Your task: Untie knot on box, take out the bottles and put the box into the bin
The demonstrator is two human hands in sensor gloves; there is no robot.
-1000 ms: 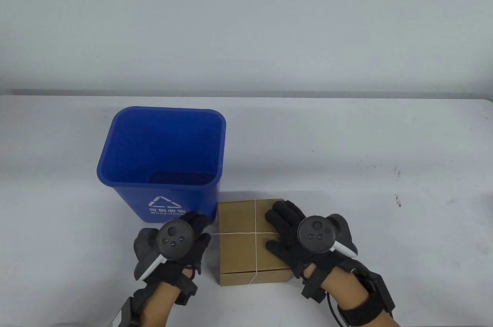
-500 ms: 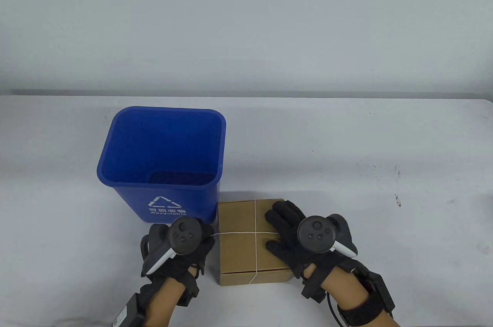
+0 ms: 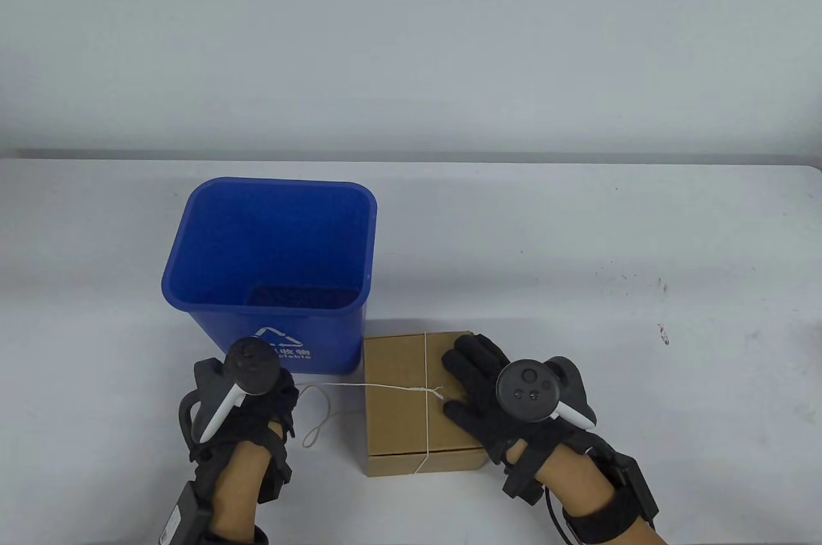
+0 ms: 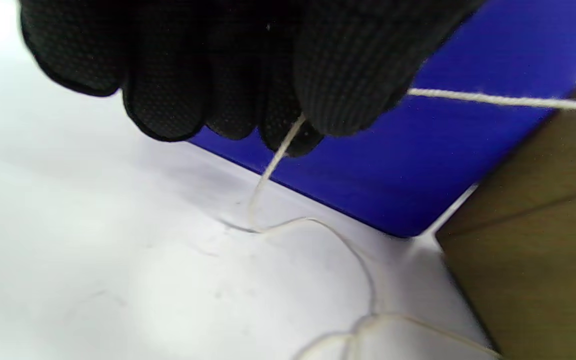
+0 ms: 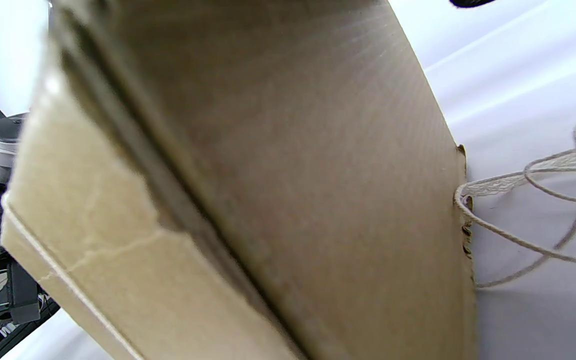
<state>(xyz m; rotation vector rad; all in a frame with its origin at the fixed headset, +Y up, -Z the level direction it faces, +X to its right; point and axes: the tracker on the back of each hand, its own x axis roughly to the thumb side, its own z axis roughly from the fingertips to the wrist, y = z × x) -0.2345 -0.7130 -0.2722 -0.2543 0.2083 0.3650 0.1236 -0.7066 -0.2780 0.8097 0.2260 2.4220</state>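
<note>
A brown cardboard box (image 3: 398, 416) sits closed near the table's front edge, bound by white string (image 3: 359, 386). My left hand (image 3: 257, 397) is left of the box and pinches the string (image 4: 278, 155) between its fingertips (image 4: 313, 107); the string runs taut from it to the knot (image 3: 433, 391) on the lid, with a slack loop on the table. My right hand (image 3: 478, 384) lies flat on the right part of the lid, fingers straight. The box (image 5: 268, 175) fills the right wrist view. No bottles show. The blue bin (image 3: 273, 269) stands behind and left of the box.
The blue bin (image 4: 443, 150) is open-topped, carries a white recycling mark and nearly touches the box's back left corner. Loose string loops (image 5: 558, 210) lie on the white table (image 3: 578, 262) beside the box. A grey wall rises behind the table's far edge.
My left hand has pulled the string leftward, away from the box, drawing out a long strand and loosening the knot on the lid. My right hand has stayed on the lid.
</note>
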